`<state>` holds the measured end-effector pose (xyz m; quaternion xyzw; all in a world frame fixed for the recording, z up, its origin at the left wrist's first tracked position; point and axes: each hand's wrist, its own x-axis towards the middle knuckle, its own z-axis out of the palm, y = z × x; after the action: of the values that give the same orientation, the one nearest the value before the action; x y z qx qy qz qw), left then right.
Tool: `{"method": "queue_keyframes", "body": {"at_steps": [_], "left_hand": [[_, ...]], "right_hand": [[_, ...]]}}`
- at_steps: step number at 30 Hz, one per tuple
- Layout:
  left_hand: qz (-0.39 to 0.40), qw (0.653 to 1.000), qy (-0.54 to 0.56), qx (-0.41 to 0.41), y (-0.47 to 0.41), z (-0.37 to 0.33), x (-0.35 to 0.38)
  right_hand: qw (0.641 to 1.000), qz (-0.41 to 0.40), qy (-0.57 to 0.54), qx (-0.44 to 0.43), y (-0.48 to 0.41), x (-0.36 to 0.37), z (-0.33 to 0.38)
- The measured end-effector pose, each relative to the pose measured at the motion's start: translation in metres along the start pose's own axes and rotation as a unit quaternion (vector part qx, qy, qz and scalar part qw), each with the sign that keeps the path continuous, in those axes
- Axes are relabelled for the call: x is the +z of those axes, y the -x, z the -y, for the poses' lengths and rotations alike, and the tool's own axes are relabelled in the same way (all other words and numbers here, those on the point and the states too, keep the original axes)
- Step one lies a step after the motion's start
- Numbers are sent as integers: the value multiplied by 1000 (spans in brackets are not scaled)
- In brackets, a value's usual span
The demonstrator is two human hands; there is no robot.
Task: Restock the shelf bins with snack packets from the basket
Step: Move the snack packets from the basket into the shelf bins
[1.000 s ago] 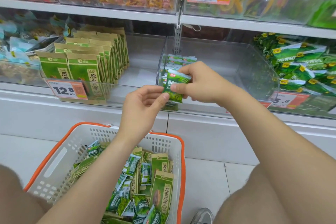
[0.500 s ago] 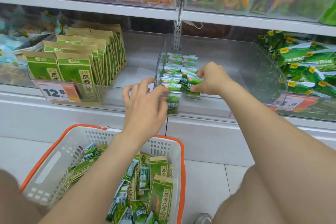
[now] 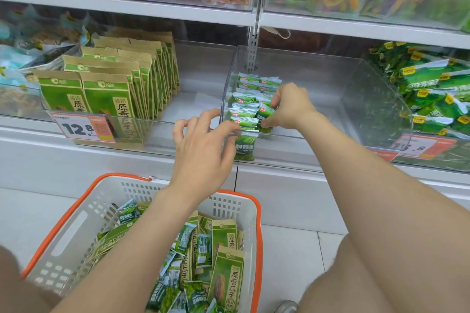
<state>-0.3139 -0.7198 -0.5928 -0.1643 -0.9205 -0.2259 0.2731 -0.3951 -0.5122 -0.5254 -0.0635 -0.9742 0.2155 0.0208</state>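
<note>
Snack packets [image 3: 245,99] of the small green kind stood in two upright rows along the left side of the clear middle bin [image 3: 343,76]. The step in hand was judged to be placement. The right hand [image 3: 290,107] was inside the bin, with its thumb and fingers pinching one small green packet [image 3: 264,115] at the front of the right-hand row. The left hand [image 3: 203,145] was at the bin's front wall, fingers spread and slightly bent. It held nothing, and its fingertips were close to the front packet of the left-hand row. Contact with the wall could not be confirmed.

The next move probably called for seating the pinched packet upright and flush with its neighbours. The pinch could then be released without tipping the row, and one hand could go down to the basket [image 3: 76,213] for another packet.

Container contents:
- Basket, on the floor below the hands: a loose mix of small green packets and tall kraft pouches [image 3: 226,272].
- Left bin [image 3: 203,68]: the same tall pouches, filed upright in rows towards the left side.
- Right bin [image 3: 396,119]: yellow-labelled green packets [image 3: 432,99], heaped loosely.
</note>
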Motion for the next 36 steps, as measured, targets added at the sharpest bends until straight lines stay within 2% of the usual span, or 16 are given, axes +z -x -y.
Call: {"method": "queue_keyframes", "body": {"at_steps": [4,8,10,13,15,17,19,20,22,25,28,30,32,36], "left_hand": [[16,1000,25,7,3,0,-2],[10,997,80,9,6,-1,-3],[-33,991,133,-6,11,-3,-7],[-147,984,101,-11,28,-3,-10],[-147,986,77,-3,43,9,-1],[-34,995,92,-9,61,29,15],[161,983,82,-40,77,45,26],[262,962,67,-48,85,51,31],[439,897,31,-50,104,58,40],[602,796,-12,-62,137,60,52],[683,725,-44,-71,161,60,63],[710,698,-62,-65,173,61,69],[716,690,-94,-48,185,63,74],[702,698,-138,-15,199,67,83]], "right_hand": [[999,-36,-14,-5,1,-6,-5],[990,-104,-16,-98,23,-17,6],[984,-112,-41,-134,49,-26,22],[979,-25,-25,-202,96,-32,45],[964,83,42,-249,123,-24,52],[933,181,135,-279,139,-5,54],[895,270,221,-279,151,19,53],[874,311,257,-270,156,31,53],[837,364,313,-262,167,51,53],[808,387,348,-276,176,74,52],[811,388,333,-286,178,85,57],[811,384,326,-296,177,87,62],[811,378,325,-305,175,86,65],[812,371,331,-306,172,85,66]]}}
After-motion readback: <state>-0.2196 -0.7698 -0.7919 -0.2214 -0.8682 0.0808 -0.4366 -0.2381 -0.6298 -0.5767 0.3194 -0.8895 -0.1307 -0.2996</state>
